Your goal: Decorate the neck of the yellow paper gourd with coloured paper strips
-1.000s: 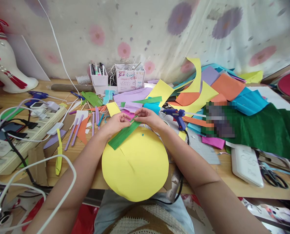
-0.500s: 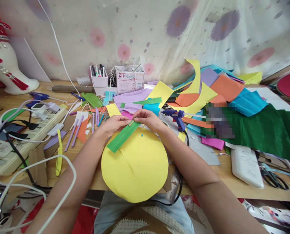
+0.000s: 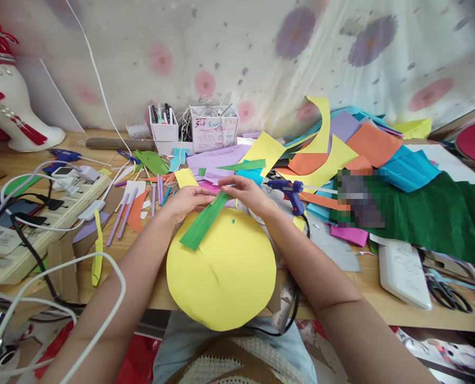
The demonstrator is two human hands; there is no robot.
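Observation:
A green crepe paper strip slants down to the left over a big yellow paper circle at the table's front edge. My left hand and my right hand both pinch the strip's upper end, fingers closed, fingertips close together. A thin stick seems to lie along that end, but it is too small to make out. The strip's lower end rests on the yellow circle.
A blue glue gun lies just right of my right hand. Coloured paper sheets and green crepe pile up to the right. A power strip with white cables sits left. Scissors and a white box lie at right front.
The strip's upper end has shifted slightly up and right between my fingers, and my fingertips have moved closer over it. The rest of the table is unchanged.

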